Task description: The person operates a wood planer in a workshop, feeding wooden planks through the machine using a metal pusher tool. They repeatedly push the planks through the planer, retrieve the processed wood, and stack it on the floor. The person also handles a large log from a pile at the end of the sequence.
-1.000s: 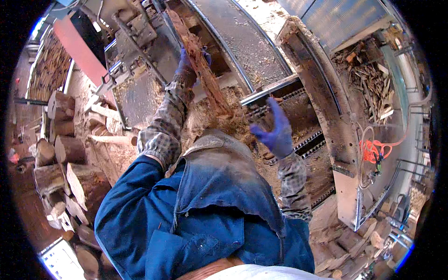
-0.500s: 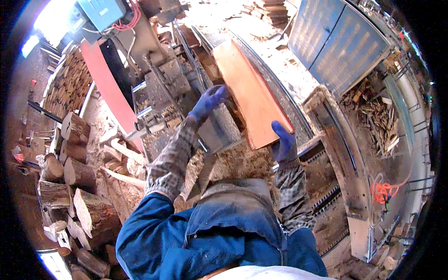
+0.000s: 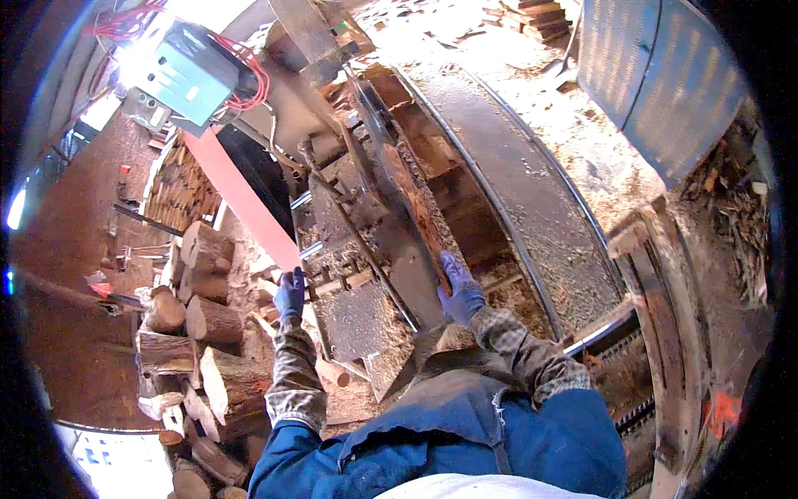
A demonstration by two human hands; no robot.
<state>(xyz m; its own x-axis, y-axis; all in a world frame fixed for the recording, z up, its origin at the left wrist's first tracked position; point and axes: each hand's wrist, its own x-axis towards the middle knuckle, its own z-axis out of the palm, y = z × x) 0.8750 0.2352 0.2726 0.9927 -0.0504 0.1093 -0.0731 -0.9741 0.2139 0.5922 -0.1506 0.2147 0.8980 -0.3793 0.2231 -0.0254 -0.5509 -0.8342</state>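
Note:
My right hand point(image 3: 462, 293), in a purple-blue glove, is at the near end of a long wooden board point(image 3: 416, 198). Its thumb and fingers lie on either side of that end. The board stands on edge along a dark metal plate, and its rough, reddish-brown bark edge faces up. My left hand point(image 3: 289, 296), gloved alike, is at the left side of the machine table point(image 3: 353, 320), beside the lower end of a pink-red band point(image 3: 241, 200). Its fingers point up and look apart, with nothing visible in them.
A long metal rod point(image 3: 357, 237) crosses the sawdust-strewn machine. To the right run a railed bed point(image 3: 515, 158) and a worn wooden beam point(image 3: 665, 299). Cut logs point(image 3: 220, 320) are piled at left. A blue-grey electrical box point(image 3: 195, 75) with red cables hangs at upper left.
The board has turned from its broad orange face onto its edge and moved left. My left hand has let go of it and moved left and down; my right hand has shifted left with its end.

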